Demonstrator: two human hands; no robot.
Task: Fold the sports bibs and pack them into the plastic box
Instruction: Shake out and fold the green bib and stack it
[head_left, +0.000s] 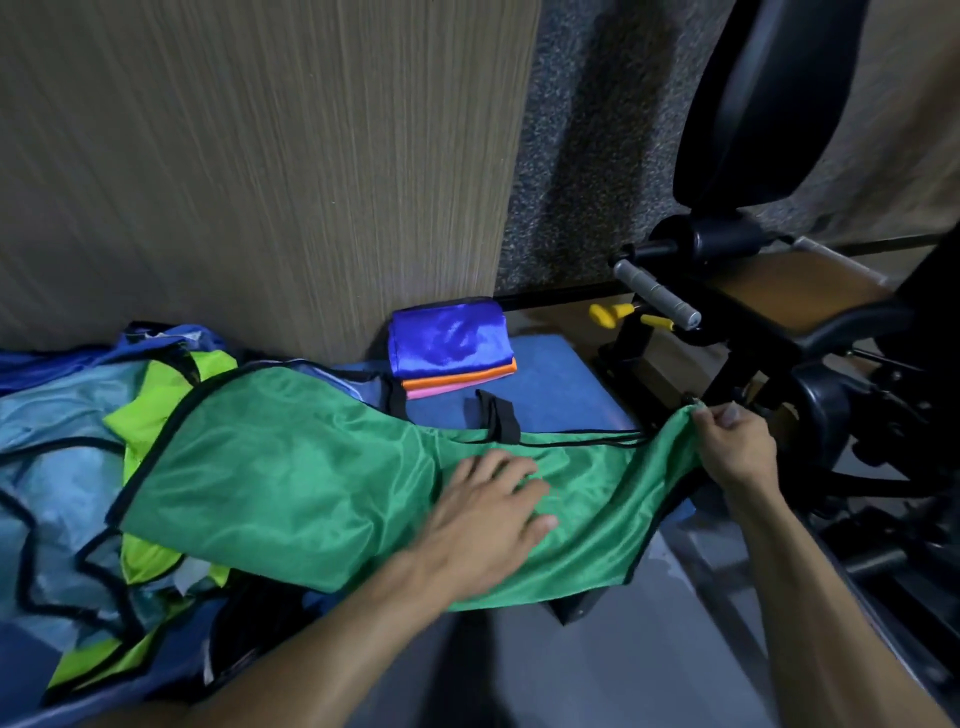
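Note:
A green sports bib (291, 478) with black trim lies spread across the blue padded surface (561, 395). My left hand (488, 514) presses flat on its middle with straight fingers. My right hand (732, 441) pinches the bib's right corner and lifts it past the surface's right edge. A stack of folded bibs (449, 348), blue on top with orange and pink beneath, sits at the back against the wooden panel. Loose bibs in light blue (57, 457) and lime (156, 400) are piled at the left. No plastic box is in view.
A wood-grain panel (249, 166) rises behind the surface. Black gym equipment (769, 338) with a metal handle and yellow knobs crowds the right side. Grey floor (623, 665) shows below the surface's front edge.

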